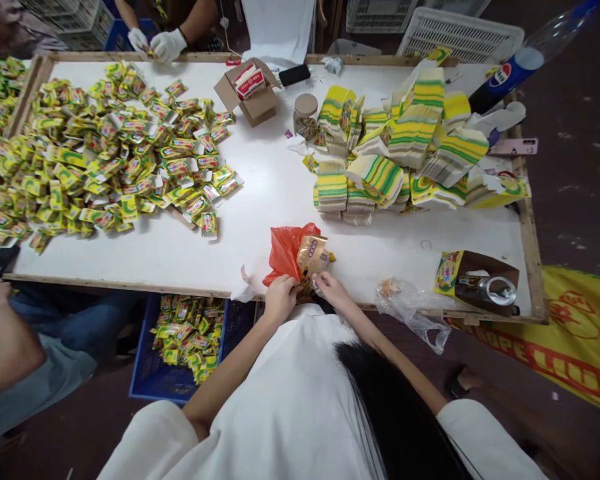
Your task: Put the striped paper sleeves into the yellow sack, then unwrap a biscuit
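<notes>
At the front edge of the table, a gold packet (312, 252) with dark lettering leans against a crumpled red plastic bag (284, 250). My left hand (281, 298) is closed at the lower end of the packet, its fingertips beside the bag. Close by on the right, my right hand (331, 291) pinches at the packet's lower right side. Something small and whitish shows at those fingertips, too small to name. What lies below the packet between my hands is partly hidden.
Many small yellow-green packets (105, 160) cover the table's left. Stacked yellow-green cartons (415, 127) stand at the right, near a jar (306, 117), an open cardboard box (257, 107) and a cola bottle (505, 79). A clear bag (414, 301) hangs over the front edge. Across, a person's gloved hands (167, 46) work.
</notes>
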{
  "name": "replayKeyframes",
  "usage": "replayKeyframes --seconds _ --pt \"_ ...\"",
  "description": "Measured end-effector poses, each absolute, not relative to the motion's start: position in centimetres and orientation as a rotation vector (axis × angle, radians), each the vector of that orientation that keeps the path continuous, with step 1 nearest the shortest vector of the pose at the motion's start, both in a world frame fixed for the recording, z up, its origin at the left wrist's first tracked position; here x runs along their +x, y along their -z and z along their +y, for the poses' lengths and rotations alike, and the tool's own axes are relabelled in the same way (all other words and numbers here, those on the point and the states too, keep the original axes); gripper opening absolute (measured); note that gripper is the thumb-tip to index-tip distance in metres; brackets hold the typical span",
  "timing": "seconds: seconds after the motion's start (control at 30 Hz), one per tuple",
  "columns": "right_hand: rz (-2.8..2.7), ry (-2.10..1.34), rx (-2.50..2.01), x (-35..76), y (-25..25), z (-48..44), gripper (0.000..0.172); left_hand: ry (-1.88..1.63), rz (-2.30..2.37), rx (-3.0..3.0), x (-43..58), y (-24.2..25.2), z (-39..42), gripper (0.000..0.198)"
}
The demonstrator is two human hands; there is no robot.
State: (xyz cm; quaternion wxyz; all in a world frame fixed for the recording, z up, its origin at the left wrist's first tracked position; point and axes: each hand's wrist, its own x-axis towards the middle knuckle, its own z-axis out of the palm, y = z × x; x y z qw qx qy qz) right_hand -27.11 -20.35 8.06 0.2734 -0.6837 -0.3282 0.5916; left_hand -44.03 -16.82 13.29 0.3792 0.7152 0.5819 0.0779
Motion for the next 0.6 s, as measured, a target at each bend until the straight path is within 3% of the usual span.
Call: replayKeyframes --seconds 0.17,0.23,0.33,0.6 --pt "-0.970 -1.548 -1.999 -28.6 -7.9 -17.4 0.030 -0.198 1.454 1.662 -43.4 -12.6 -16.8 0.005" --pt "-0.990 -1.552 -2.019 -28.5 -7.8 -17.4 0.027 -0.205 1.516 1.548 -43.9 -11.6 -16.2 0.015" --pt "-1.009 -1.585 -1.991 -28.0 -7.9 -18.1 0.029 -0.174 1.653 1.385 -45.0 -9.4 -15.2 0.031" --pt "-0.950 -1.588 -1.953 -26.4 -8.1 -20.2 0.033 -0.221 1.943 1.269 -51.4 -7.5 -10.1 0.032"
